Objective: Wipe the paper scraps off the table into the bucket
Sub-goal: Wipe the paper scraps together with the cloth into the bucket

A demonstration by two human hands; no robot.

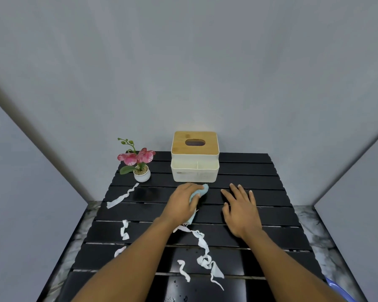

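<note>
My left hand [182, 203] presses a light blue cloth [202, 191] onto the black slatted table [260, 171], just in front of the tissue box. My right hand [241, 209] lies flat on the table to the right, fingers spread, holding nothing. White paper scraps are scattered over the table: a long strip [122, 196] at the left, a twisted piece [124, 229] below it, a tangled strip [203, 249] near the middle, and a small curl [183, 270] close to me. A blue bucket rim [338, 288] shows at the table's lower right corner.
A white tissue box with a wooden lid [194, 159] stands at the back centre. A small white pot with pink flowers [138, 162] sits at the back left. Grey walls close in behind and on both sides. A marbled floor shows beside the table.
</note>
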